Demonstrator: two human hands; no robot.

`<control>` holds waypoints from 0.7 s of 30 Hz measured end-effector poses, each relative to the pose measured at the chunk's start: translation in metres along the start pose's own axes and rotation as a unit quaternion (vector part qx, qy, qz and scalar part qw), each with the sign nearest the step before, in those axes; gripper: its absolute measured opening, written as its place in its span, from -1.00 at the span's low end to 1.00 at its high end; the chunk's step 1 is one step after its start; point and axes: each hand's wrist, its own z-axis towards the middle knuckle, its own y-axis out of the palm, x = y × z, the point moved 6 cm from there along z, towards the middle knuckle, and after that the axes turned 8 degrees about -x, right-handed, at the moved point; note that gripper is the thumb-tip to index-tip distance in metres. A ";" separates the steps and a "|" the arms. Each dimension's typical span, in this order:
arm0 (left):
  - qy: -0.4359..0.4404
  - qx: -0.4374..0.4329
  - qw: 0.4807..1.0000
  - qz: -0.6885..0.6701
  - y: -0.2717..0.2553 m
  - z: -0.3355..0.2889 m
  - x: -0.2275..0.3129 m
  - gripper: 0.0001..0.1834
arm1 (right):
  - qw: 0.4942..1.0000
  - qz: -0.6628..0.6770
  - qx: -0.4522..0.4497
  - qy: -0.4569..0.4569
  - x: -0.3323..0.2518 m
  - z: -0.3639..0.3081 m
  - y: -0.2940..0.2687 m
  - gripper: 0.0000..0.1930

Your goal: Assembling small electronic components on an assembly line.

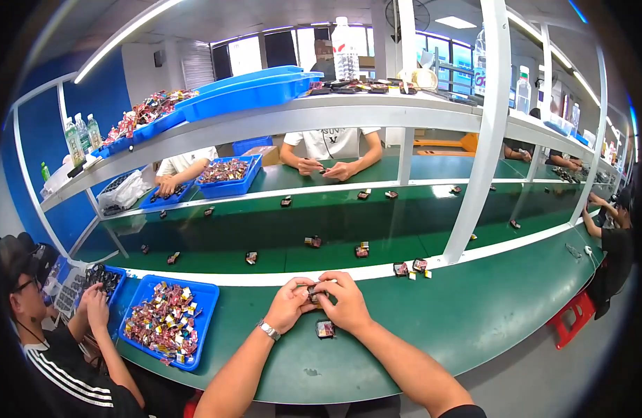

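Note:
Over the green table, my left hand [286, 306] and my right hand [345, 304] meet, their fingertips closed on a small dark part [312, 293]. Fingers hide much of it, so its exact kind cannot be made out. A metal-banded watch [269, 330] is on my left wrist. Just below my hands, a similar small black piece with a reddish and white face [325, 329] lies on the table. To the left of my left forearm stands a blue tray [211, 306], heaped with small red, yellow and white parts [164, 322].
Beyond a white rail [300, 279], small parts [362, 249] lie spaced along a green surface. Several pieces [401, 269] sit by a white post [483, 132]. A shelf [265, 113] crosses above, bearing blue trays and bottles. A co-worker's hands [93, 298] are at the left; others sit opposite.

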 end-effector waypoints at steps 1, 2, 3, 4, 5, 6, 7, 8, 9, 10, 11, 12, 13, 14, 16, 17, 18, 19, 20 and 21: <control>-0.003 0.001 1.000 0.004 0.000 0.000 0.000 -0.75 | 1.000 0.000 0.000 0.000 0.000 0.000 0.001 -0.88; -0.002 0.000 1.000 0.004 -0.001 0.000 0.000 -0.75 | 1.000 -0.021 -0.003 -0.011 0.000 -0.001 0.004 -0.88; -0.002 0.000 1.000 0.006 -0.002 0.000 -0.001 -0.75 | 0.999 -0.041 -0.005 -0.021 -0.001 -0.001 0.006 -0.88; -0.002 0.002 1.000 0.009 -0.004 -0.001 -0.002 -0.75 | 0.999 -0.041 -0.006 -0.021 0.000 -0.001 0.006 -0.88; -0.002 0.002 1.000 0.009 -0.004 -0.001 -0.002 -0.75 | 0.998 -0.055 -0.005 -0.028 -0.001 -0.001 0.007 -0.84; -0.003 0.002 1.000 0.011 -0.004 -0.002 -0.002 -0.75 | 0.997 -0.070 -0.004 -0.034 -0.002 -0.001 0.007 -0.80; -0.003 0.002 1.000 0.012 -0.004 -0.001 -0.002 -0.75 | 0.997 -0.070 -0.004 -0.034 -0.005 0.000 0.006 -0.80; -0.003 0.002 1.000 0.013 -0.003 -0.002 -0.001 -0.75 | 0.996 -0.074 -0.011 -0.040 -0.010 0.001 0.004 -0.82; -0.003 0.004 1.000 0.011 -0.002 -0.002 0.000 -0.75 | 0.996 -0.078 -0.018 -0.045 -0.013 0.002 0.003 -0.84; -0.003 0.004 1.000 0.010 -0.001 -0.001 0.001 -0.75 | 0.996 -0.079 -0.017 -0.046 -0.012 0.002 0.003 -0.84; -0.003 0.003 1.000 0.010 -0.001 0.000 0.001 -0.75 | 0.995 -0.084 -0.021 -0.047 -0.011 0.002 0.003 -0.83; -0.007 0.005 1.000 0.009 -0.001 0.001 0.001 -0.75 | 0.995 -0.089 -0.025 -0.048 -0.010 0.002 0.003 -0.82; -0.012 0.006 1.000 0.007 0.000 0.002 -0.001 -0.75 | 0.994 -0.091 -0.024 -0.048 -0.009 0.001 0.002 -0.82; -0.012 0.004 1.000 0.006 0.000 0.003 -0.001 -0.75 | 0.994 -0.100 -0.030 -0.031 -0.007 0.002 0.003 -0.80; -0.017 0.023 0.999 0.015 -0.001 0.004 -0.001 -0.75 | 0.993 -0.113 -0.034 -0.013 -0.006 0.002 0.003 -0.78; -0.017 0.019 1.000 0.015 0.000 0.003 -0.001 -0.75 | 0.994 -0.102 -0.036 -0.006 -0.006 0.002 0.004 -0.79; -0.015 0.022 0.999 0.032 -0.001 0.002 0.000 -0.74 | 0.995 -0.093 -0.038 0.000 -0.007 0.003 0.004 -0.80; -0.008 0.027 0.998 0.052 -0.003 -0.001 0.003 -0.73 | 0.997 -0.071 -0.033 0.000 -0.008 0.002 0.005 -0.82; -0.012 0.040 0.998 0.055 -0.006 -0.001 0.001 -0.72 | 0.998 -0.058 -0.032 0.001 -0.001 0.002 0.008 -0.84; -0.015 0.039 0.998 0.056 -0.005 -0.003 0.001 -0.72 | 0.998 -0.038 -0.039 0.011 0.004 -0.001 0.010 -0.84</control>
